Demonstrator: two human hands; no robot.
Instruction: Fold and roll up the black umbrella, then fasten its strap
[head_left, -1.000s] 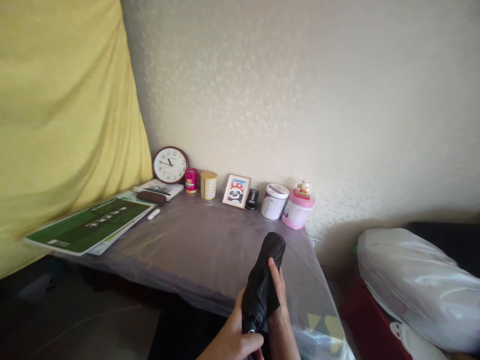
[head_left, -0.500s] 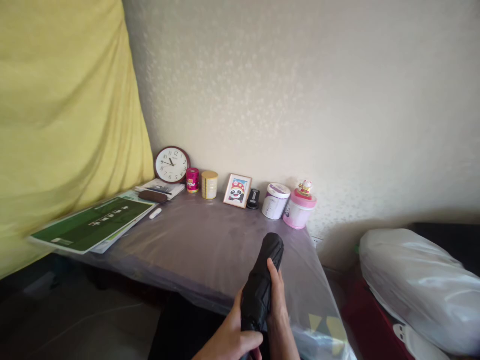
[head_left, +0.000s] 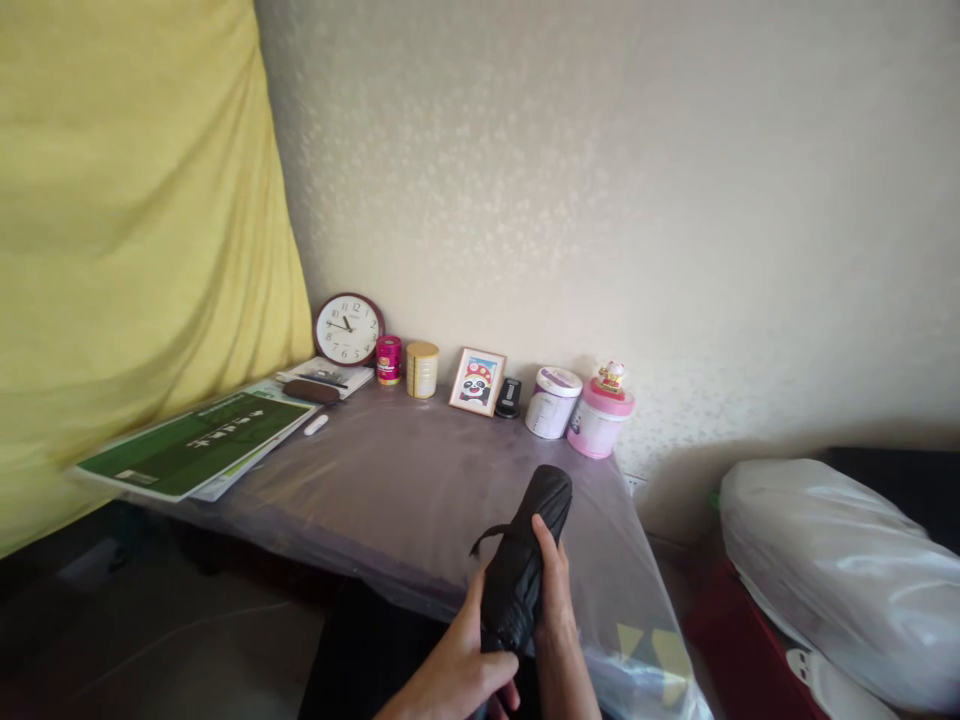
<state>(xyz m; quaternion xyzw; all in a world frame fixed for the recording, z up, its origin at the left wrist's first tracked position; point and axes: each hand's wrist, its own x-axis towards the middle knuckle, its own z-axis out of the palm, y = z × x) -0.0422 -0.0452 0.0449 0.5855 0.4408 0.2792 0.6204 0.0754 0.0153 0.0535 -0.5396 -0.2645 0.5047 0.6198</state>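
Observation:
A folded black umbrella (head_left: pixel 525 570) slants up and away from me over the front edge of the table. My left hand (head_left: pixel 476 650) is closed round its lower end, the thumb lying across it. Along the right side of the cloth, my right hand (head_left: pixel 553 590) grips the umbrella with its thumb on top; its other fingers are hidden behind. A loose black strap (head_left: pixel 489 535) sticks out to the left from the umbrella's middle.
A plastic-covered table (head_left: pixel 390 480) carries a clock (head_left: pixel 349 328), cans (head_left: pixel 422 370), a panda picture (head_left: pixel 478 382), a white tub (head_left: pixel 553 405), a pink tub (head_left: pixel 598 425) and a green booklet (head_left: pixel 199 445). A yellow curtain (head_left: pixel 135 200) hangs left. A plastic-wrapped bundle (head_left: pixel 832 560) lies right.
The strap now stands out to the left of the umbrella; before, it did not show. Both hands keep their hold, and the view has shifted slightly.

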